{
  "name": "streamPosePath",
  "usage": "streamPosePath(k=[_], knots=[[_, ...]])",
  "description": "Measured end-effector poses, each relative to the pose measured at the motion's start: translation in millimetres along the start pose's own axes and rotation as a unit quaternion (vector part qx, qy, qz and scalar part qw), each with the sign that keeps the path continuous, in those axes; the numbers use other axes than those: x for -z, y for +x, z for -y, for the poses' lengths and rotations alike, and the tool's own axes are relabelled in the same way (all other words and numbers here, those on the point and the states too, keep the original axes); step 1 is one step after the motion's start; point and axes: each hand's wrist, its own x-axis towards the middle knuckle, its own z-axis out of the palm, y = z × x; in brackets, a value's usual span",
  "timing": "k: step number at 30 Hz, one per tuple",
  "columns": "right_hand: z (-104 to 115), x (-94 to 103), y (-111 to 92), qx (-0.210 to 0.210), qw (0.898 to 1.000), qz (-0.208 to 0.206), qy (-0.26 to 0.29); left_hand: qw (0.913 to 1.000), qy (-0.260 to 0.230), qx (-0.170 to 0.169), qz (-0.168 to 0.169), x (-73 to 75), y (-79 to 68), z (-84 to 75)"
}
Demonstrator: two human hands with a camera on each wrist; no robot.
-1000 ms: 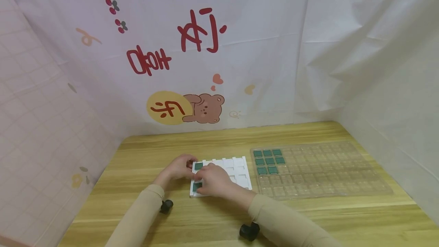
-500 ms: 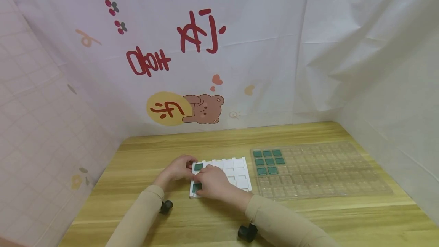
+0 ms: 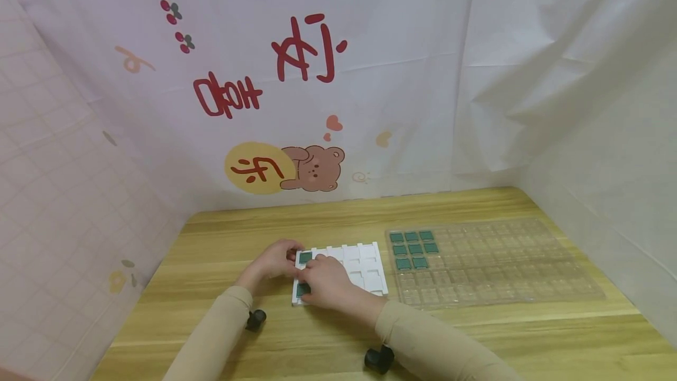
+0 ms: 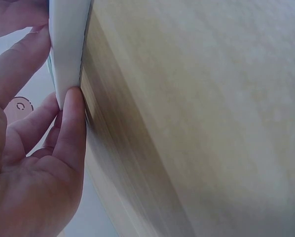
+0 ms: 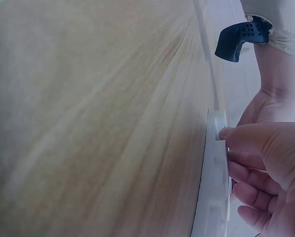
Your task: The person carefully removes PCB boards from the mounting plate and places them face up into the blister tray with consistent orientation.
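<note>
A white tray (image 3: 370, 280) with square pockets lies on the table. Two green square chips show in its left column, an upper chip (image 3: 305, 257) and a lower chip (image 3: 303, 290). My left hand (image 3: 276, 258) grips the tray's left edge; in the left wrist view its fingers (image 4: 71, 113) curl round the corner. My right hand (image 3: 329, 281) reaches over the tray. Its thumb and forefinger sit at the edges of the lower chip, with their contact partly hidden. In the right wrist view the right thumb (image 5: 241, 136) touches the tray's notched side.
A long clear plastic tray (image 3: 502, 263) lies to the right, several green chips (image 3: 415, 249) filling its left end. Black wrist mounts (image 3: 379, 359) hang under both forearms. White printed cloth (image 3: 412, 104) encloses the wooden table (image 3: 296, 346) at the back and sides.
Both hands stay at the white tray. My right wrist and forearm have shifted slightly left, while the chips look unmoved.
</note>
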Motion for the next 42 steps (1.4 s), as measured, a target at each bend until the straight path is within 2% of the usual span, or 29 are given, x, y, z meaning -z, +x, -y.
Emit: streamPosePath(k=[22, 32, 42], knots=[[-2, 1.0, 1, 0.013, 1.000, -0.013, 0.011, 0.9998, -0.019, 0.010, 0.001, 0.2, -2.7, -3.8], [-10, 10.8, -5, 0.012, 0.997, -0.044, 0.056, 0.9996, -0.013, 0.023, -0.002, 0.9, -3.4, -4.8], [-21, 22.3, -18, 0.009, 0.988, -0.084, 0.133, 0.9998, -0.014, 0.014, 0.001, 0.4, -2.8, -4.3]])
